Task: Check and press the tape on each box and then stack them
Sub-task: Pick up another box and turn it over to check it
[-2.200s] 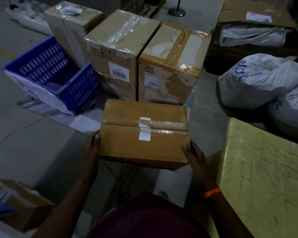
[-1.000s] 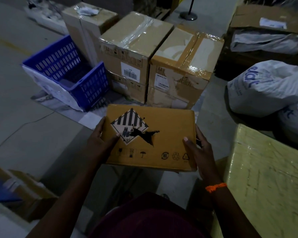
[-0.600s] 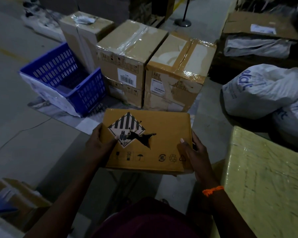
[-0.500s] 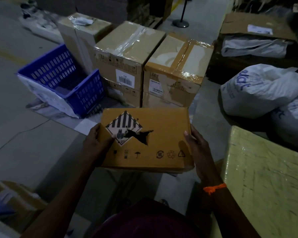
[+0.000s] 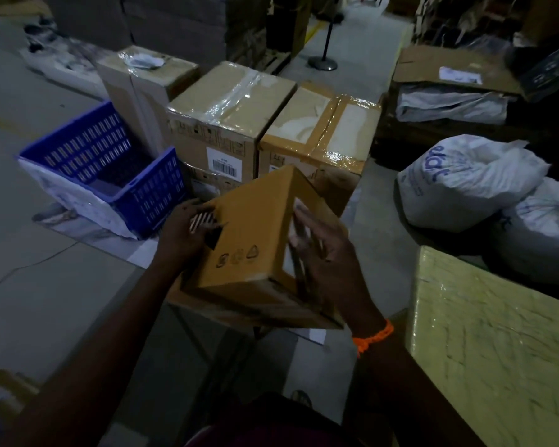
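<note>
Held box [image 5: 249,227]: tan-brown cardboard, blk printed symbols, blk/wht striped label [image 5: 201,221], wht patch on side. Crate [image 5: 152,195]: blue, slotted walls. Wristband [image 5: 373,337]: orange. Sack [image 5: 465,182]: wht w/ blue lettering. Wrapped box [image 5: 491,343] at rt: pale yellow-green, dark scuffs. Stacked box [image 5: 226,101]: tan, wht barcode label [image 5: 224,163]. Floor [image 5: 46,285]: grey.

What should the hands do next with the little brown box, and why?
Probably press the right hand flat along the white strip on the small brown cardboard box. The box is tipped corner-up, the left hand grips its other side, and the right hand lies open over that strip, so smoothing it looks next.
</note>
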Tool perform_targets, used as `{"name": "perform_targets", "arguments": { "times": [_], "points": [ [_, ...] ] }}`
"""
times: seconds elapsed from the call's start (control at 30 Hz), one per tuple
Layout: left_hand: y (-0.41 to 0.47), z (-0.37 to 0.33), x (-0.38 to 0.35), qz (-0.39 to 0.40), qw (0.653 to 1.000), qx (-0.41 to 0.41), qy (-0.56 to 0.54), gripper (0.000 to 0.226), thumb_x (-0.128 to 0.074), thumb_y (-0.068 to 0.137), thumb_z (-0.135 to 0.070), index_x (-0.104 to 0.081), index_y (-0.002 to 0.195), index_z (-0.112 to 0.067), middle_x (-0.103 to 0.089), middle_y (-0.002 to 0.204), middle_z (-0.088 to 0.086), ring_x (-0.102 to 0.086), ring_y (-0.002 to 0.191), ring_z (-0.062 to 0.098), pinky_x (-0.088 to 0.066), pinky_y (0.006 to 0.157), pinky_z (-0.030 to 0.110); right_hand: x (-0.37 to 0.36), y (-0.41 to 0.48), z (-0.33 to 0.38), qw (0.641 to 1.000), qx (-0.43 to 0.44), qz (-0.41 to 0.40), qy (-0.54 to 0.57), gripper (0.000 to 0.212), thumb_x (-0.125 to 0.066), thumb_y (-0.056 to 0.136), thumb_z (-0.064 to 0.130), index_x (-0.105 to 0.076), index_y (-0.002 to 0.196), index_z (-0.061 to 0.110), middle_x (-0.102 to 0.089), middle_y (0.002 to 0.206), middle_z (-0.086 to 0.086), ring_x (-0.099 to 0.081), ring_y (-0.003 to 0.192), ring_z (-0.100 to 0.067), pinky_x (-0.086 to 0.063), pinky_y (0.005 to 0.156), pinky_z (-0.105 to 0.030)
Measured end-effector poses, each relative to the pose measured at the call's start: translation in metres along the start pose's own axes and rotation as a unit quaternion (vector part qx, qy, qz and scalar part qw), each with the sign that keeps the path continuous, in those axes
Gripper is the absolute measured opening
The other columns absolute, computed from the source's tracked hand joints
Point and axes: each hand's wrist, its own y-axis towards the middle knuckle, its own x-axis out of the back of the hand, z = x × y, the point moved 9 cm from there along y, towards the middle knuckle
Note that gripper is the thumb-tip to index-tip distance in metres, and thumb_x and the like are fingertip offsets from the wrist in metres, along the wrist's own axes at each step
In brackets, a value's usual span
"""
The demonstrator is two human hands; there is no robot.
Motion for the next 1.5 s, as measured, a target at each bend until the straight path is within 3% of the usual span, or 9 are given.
{"name": "perform_targets", "arguments": {
  "times": [0.23, 0.37, 0.43, 0.6, 0.8, 0.9, 1.17, 1.33, 1.5],
  "points": [
    [-0.039, -0.076, 0.008, 0.083, 0.979, -0.002, -0.187, 0.064, -0.054, 0.085, -0.073, -0.045, 0.14, -0.041, -0.047, 0.137, -0.006, -0.059, 0.106, 0.002, -0.048, 0.077, 0.023, -0.022, -0.008, -0.001, 0.998, -0.048, -0.009, 0.04, 0.091, -0.077, 0.078, 0.066, -0.038, 0.155, 0.034, -0.039, 0.159, 0.012, -0.041, 0.145, -0.009, -0.047, 0.113, -0.049],
    [-0.042, -0.072, 0.003, 0.101, 0.98, 0.04, -0.167, 0.101, -0.068, 0.069, -0.08, -0.033, 0.153, -0.036, -0.039, 0.153, 0.0, -0.052, 0.129, 0.024, -0.052, 0.096, 0.042, -0.014, -0.016, -0.033, 0.968, -0.227, -0.029, -0.108, 0.15, -0.071, 0.05, 0.088, 0.008, 0.163, 0.029, 0.013, 0.172, -0.002, 0.01, 0.158, -0.027, -0.01, 0.126, -0.06],
    [-0.039, -0.07, 0.009, 0.099, 0.98, 0.036, -0.169, 0.094, -0.071, 0.074, -0.072, -0.035, 0.153, -0.035, -0.041, 0.153, 0.002, -0.05, 0.131, 0.024, -0.054, 0.095, 0.041, -0.022, -0.019, -0.051, 0.954, -0.299, -0.004, -0.024, 0.16, -0.075, 0.042, 0.088, 0.012, 0.162, 0.029, 0.007, 0.172, -0.006, 0.0, 0.158, -0.033, -0.018, 0.125, -0.06],
    [-0.042, -0.062, 0.036, 0.092, 0.969, 0.041, -0.224, 0.066, -0.067, 0.084, -0.056, -0.048, 0.144, -0.036, -0.059, 0.124, -0.009, -0.062, 0.103, 0.004, -0.053, 0.085, 0.03, -0.029, -0.023, -0.071, 0.937, -0.265, -0.035, 0.225, 0.089, -0.089, 0.066, 0.055, -0.051, 0.143, 0.031, -0.07, 0.129, 0.007, -0.07, 0.114, -0.015, -0.06, 0.085, -0.029],
    [-0.05, -0.019, 0.062, 0.04, 0.951, 0.095, -0.291, 0.043, -0.058, 0.092, -0.042, -0.059, 0.135, -0.039, -0.066, 0.13, 0.0, -0.065, 0.117, 0.025, -0.054, 0.096, 0.052, -0.037, -0.026, -0.041, 0.958, -0.172, -0.016, 0.228, 0.084, -0.081, 0.081, 0.05, -0.041, 0.154, 0.041, -0.066, 0.136, 0.013, -0.065, 0.121, -0.008, -0.058, 0.099, -0.041],
    [-0.066, -0.007, 0.045, 0.0, 0.943, 0.118, -0.311, 0.025, -0.059, 0.099, -0.043, -0.063, 0.123, -0.049, -0.067, 0.123, -0.012, -0.067, 0.109, 0.011, -0.057, 0.084, 0.033, -0.02, -0.015, -0.034, 0.973, -0.146, -0.027, 0.176, 0.075, -0.077, 0.086, 0.044, -0.042, 0.152, 0.047, -0.067, 0.128, 0.02, -0.066, 0.112, 0.004, -0.06, 0.095, -0.039],
    [-0.067, -0.004, 0.007, -0.017, 0.95, 0.151, -0.273, 0.051, -0.056, 0.1, -0.043, -0.047, 0.149, -0.032, -0.055, 0.141, -0.006, -0.055, 0.124, 0.019, -0.049, 0.103, 0.047, -0.01, 0.0, -0.056, 0.969, -0.177, -0.034, 0.169, 0.062, -0.077, 0.09, 0.04, -0.049, 0.146, 0.046, -0.071, 0.127, 0.012, -0.072, 0.111, -0.013, -0.061, 0.092, -0.048],
    [-0.047, -0.007, -0.003, 0.048, 0.931, 0.196, -0.303, 0.049, -0.054, 0.103, -0.035, -0.043, 0.15, -0.028, -0.054, 0.142, -0.002, -0.058, 0.103, 0.01, -0.05, 0.082, 0.031, -0.016, 0.005, -0.069, 0.944, -0.24, -0.011, 0.226, 0.054, -0.077, 0.09, 0.038, -0.057, 0.14, 0.034, -0.074, 0.123, 0.004, -0.075, 0.105, -0.018, -0.063, 0.089, -0.042],
    [-0.05, -0.018, 0.004, 0.003, 0.951, 0.176, -0.255, 0.057, -0.046, 0.101, -0.053, -0.036, 0.153, -0.032, -0.039, 0.157, 0.001, -0.043, 0.131, 0.019, -0.034, 0.11, 0.044, -0.025, 0.011, -0.064, 0.936, -0.256, 0.038, 0.239, 0.051, -0.077, 0.089, 0.041, -0.062, 0.136, 0.029, -0.076, 0.121, 0.002, -0.076, 0.101, -0.017, -0.063, 0.085, -0.037]
  ]
}}
